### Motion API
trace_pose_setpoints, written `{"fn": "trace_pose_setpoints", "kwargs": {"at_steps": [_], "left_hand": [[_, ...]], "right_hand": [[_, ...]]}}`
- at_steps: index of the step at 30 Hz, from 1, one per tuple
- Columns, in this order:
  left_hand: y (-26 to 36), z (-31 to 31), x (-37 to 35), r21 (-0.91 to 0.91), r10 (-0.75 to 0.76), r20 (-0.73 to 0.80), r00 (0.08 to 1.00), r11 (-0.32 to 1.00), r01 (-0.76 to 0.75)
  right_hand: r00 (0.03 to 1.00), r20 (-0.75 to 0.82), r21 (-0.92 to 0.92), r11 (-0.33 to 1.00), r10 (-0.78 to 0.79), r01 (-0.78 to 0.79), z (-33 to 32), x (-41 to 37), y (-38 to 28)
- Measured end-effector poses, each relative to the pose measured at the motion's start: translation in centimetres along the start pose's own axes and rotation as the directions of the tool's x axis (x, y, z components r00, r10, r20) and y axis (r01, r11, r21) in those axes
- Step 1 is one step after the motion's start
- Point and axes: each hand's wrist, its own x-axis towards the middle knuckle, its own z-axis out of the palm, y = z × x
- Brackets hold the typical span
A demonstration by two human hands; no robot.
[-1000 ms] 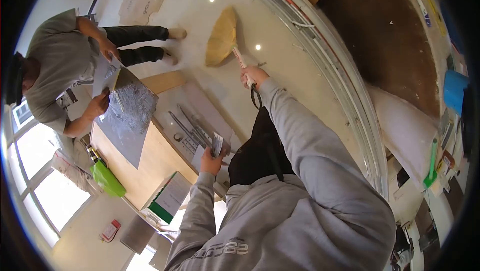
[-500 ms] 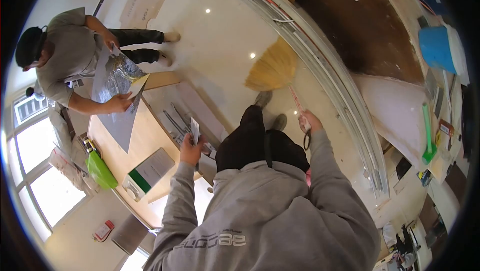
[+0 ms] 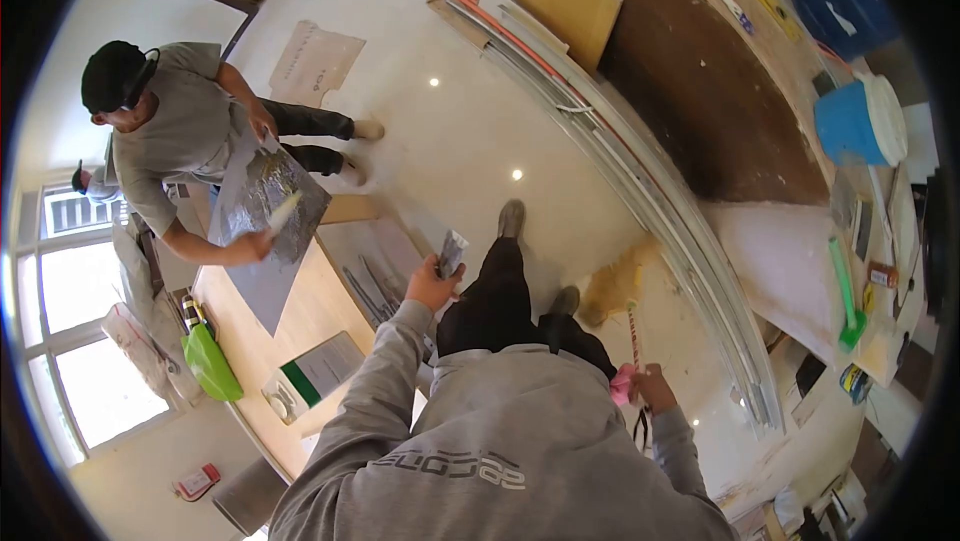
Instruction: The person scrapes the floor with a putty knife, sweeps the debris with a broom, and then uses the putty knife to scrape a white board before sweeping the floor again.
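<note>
A small flat, silvery-grey object [image 3: 452,253] stands up out of my left hand [image 3: 431,285], whose fingers are wrapped round its lower end. My right hand [image 3: 656,389], low beside my right thigh, is closed round the thin red-and-white handle of a broom [image 3: 615,286]. The broom's yellow bristles are blurred and spread over the floor near my right shoe. Something pink [image 3: 624,384] shows against my right hand, and a dark loop hangs below it.
A co-worker [image 3: 165,131] at the left holds a large grey sheet [image 3: 262,203] over a wooden bench [image 3: 262,291] bearing a green-and-white booklet [image 3: 322,369]. Long metal profiles [image 3: 640,181] lie along the right. A blue bucket [image 3: 852,123] stands beyond them.
The broom has swung from ahead of my feet to beside my right shoe, and my right hand has come back closer to me. My left hand has moved forward and right. One foot has stepped ahead.
</note>
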Motion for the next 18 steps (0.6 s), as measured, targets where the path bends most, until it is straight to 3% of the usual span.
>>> {"fn": "trace_pose_setpoints", "kwargs": {"at_steps": [4, 7, 8, 10, 11, 13, 14, 16, 18], "left_hand": [[-1.2, 0.0, 4.2, -0.141, -0.085, 0.089, 0.992, 0.985, 0.097], [-1.2, -1.5, 8.3, -0.13, -0.101, 0.111, 0.989, 0.985, 0.115], [-1.0, -2.3, 9.7, -0.139, -0.102, 0.111, 0.989, 0.983, 0.117], [-0.8, -3.7, 11.8, -0.209, -0.118, 0.024, 0.993, 0.971, 0.12], [-0.6, -4.4, 12.5, -0.213, -0.135, 0.027, 0.99, 0.967, 0.138], [-0.1, -6.3, 13.7, -0.239, -0.196, 0.032, 0.98, 0.951, 0.198], [-0.1, -7.1, 14.0, -0.232, -0.209, 0.033, 0.977, 0.95, 0.211], [-0.4, -8.0, 14.5, -0.074, -0.273, -0.012, 0.962, 0.96, 0.272], [-0.9, -8.3, 14.9, -0.062, -0.311, -0.037, 0.95, 0.949, 0.308]], "right_hand": [[0.997, 0.067, -0.165, 0.986, 0.024, -0.012, 4.6, -5.0, -10.9], [0.982, 0.171, -0.204, 0.972, -0.08, 0.115, 10.0, -3.0, -18.8], [0.912, 0.211, -0.314, 0.859, -0.351, 0.404, 12.5, -0.6, -21.2], [0.858, 0.29, -0.354, 0.785, -0.424, 0.508, 17.1, 2.5, -27.2], [0.923, 0.295, -0.303, 0.891, -0.248, 0.337, 20.8, 2.8, -32.7], [0.835, 0.41, -0.166, 0.871, -0.366, 0.463, 26.3, 8.6, -39.1], [0.819, 0.452, -0.201, 0.855, -0.353, 0.479, 29.5, 11.0, -43.4], [0.817, 0.498, -0.093, 0.918, -0.292, 0.385, 35.7, 17.0, -50.5], [0.753, 0.571, 0.102, 0.938, -0.328, 0.332, 42.0, 22.8, -57.4]]}}
